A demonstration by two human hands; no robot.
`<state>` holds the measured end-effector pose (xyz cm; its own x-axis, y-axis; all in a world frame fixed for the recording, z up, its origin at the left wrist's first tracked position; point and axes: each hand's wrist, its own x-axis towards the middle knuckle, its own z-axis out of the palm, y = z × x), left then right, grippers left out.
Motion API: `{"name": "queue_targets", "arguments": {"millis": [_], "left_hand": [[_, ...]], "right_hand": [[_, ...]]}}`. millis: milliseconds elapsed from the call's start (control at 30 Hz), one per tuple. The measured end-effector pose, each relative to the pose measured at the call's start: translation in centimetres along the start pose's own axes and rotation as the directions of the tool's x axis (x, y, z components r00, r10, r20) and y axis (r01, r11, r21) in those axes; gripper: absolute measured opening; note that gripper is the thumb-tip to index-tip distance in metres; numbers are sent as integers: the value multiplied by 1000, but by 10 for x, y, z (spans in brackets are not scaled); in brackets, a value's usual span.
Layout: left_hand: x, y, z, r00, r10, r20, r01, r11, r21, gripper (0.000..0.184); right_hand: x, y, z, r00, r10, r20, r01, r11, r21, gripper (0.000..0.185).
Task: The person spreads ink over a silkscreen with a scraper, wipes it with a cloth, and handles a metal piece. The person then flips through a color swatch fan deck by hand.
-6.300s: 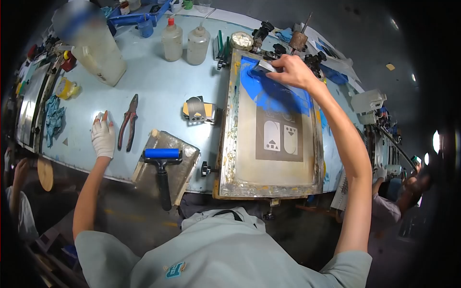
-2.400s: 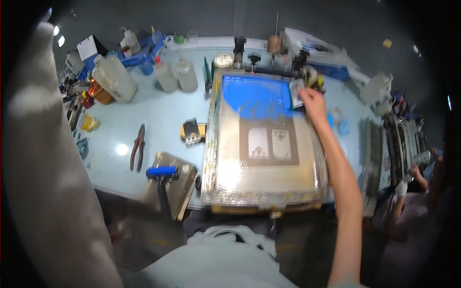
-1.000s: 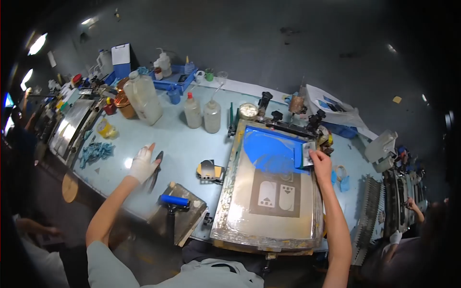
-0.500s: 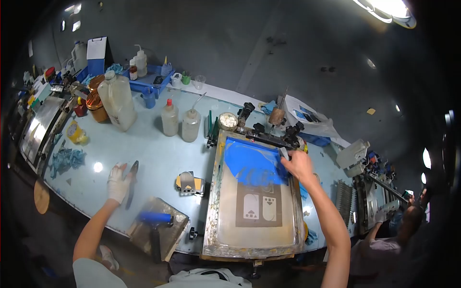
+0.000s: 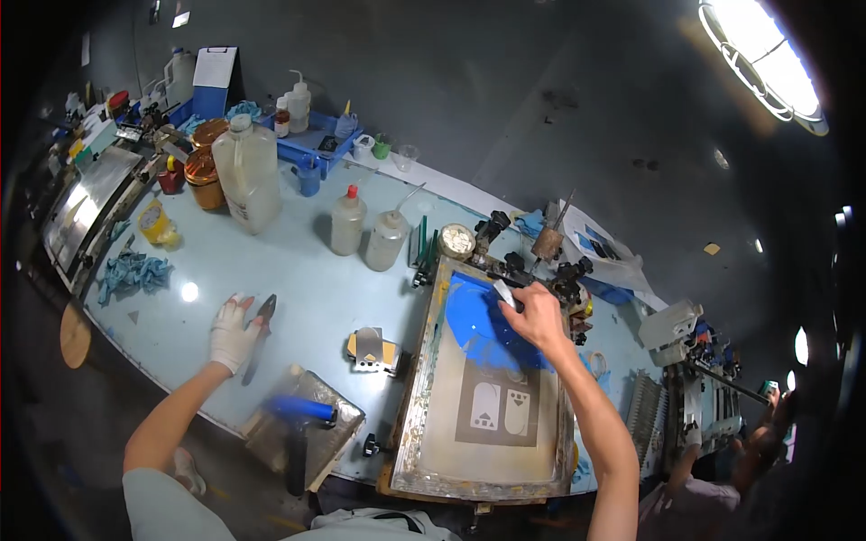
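Note:
My right hand (image 5: 534, 317) is closed round a small scraper with a pale grey end (image 5: 503, 291), its lower part hidden by my fingers. It is over the blue ink (image 5: 475, 311) on the upper part of a framed printing screen (image 5: 433, 431). Below the ink, the mesh carries a dark rectangle with two pale shapes (image 5: 488, 405). In a white glove with bare fingertips, my left hand (image 5: 234, 335) lies flat on the table, fingers spread. Close against its right side is a long dark spatula (image 5: 260, 335); whether they touch I cannot tell.
Two squeeze bottles (image 5: 348, 222) and a large jug (image 5: 248, 176) stand at the back. A blue, black-handled tool (image 5: 300, 409) is by a metal slab (image 5: 316, 433) at the front edge. Clamps (image 5: 492, 230) hold the screen's far end. Another person (image 5: 762, 442) is at right.
My right hand has moved left across the inked area with the scraper, and the ink's lower edge looks different. The whole view has shifted. My left hand stays flat beside the spatula.

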<state>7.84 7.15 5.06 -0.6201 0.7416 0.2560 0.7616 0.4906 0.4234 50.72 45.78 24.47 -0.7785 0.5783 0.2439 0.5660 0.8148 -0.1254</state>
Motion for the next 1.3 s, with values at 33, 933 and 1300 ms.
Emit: {"name": "queue_targets", "arguments": {"millis": [33,933,1300], "left_hand": [[-1,2,-2,1000,-6,23,7,1000,-10,49],[-3,4,-1,1000,-1,24,1,1000,16,47],[-1,-2,3,999,-15,43,16,1000,-14,47]], "right_hand": [[4,-11,3,996,-86,16,85,996,30,28],[-39,28,-31,925,333,182,-332,943,-36,40],[-52,6,-25,992,-104,72,116,974,-194,27]]}}
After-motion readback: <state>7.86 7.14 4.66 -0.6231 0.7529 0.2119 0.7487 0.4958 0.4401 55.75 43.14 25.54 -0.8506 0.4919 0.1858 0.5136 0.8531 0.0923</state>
